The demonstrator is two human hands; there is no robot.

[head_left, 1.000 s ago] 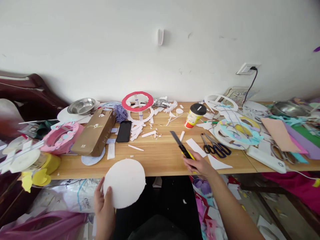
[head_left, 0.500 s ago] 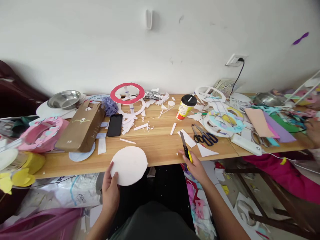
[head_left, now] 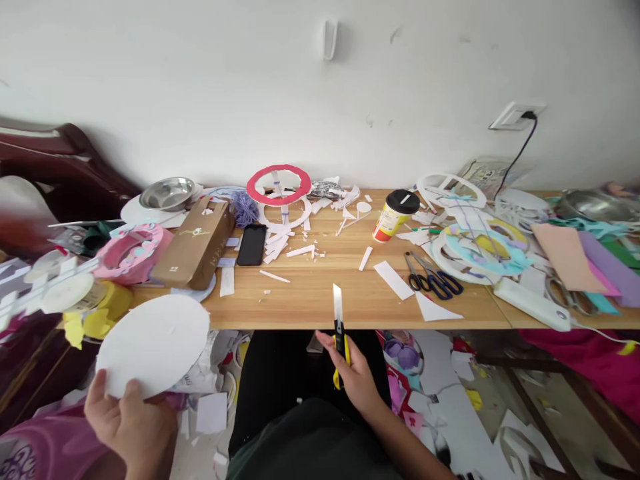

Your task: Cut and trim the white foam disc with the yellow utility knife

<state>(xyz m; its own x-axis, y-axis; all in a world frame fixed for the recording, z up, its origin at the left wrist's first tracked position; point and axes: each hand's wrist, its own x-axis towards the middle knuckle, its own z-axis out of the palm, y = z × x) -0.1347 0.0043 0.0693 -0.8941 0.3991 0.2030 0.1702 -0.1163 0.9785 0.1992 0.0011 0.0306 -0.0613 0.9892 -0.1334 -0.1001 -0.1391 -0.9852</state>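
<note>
The left hand (head_left: 131,427) is low at the near left, below the surface's (head_left: 310,303) front edge. Its grip is clenched on the near rim of a white disc (head_left: 154,345), thumb on top and fingers underneath. The disc is tilted up toward the camera and hangs in the air, clear of the surface, its far edge overlapping the front edge in the view.

The right hand (head_left: 354,379) is near the middle, also below the front edge, over the dark lap. Its grip is closed round the yellow handle of a knife (head_left: 339,337). The blade is out and points up and away, its tip crossing the front edge in the view. Whether it touches the wood cannot be told.

The two hands are well apart, with dark lap between them.

On the surface, the strip along the front edge between a brown box (head_left: 195,243) at the left and scissors (head_left: 433,279) at the right is mostly bare wood, with only thin white scraps. A phone (head_left: 252,244) lies just beside the box. A red ring (head_left: 279,184) stands near the wall, and a cup (head_left: 393,216) sits to its right. White paper pieces (head_left: 393,279) lie just left of the scissors. Both ends of the surface are crowded with craft pieces.
</note>
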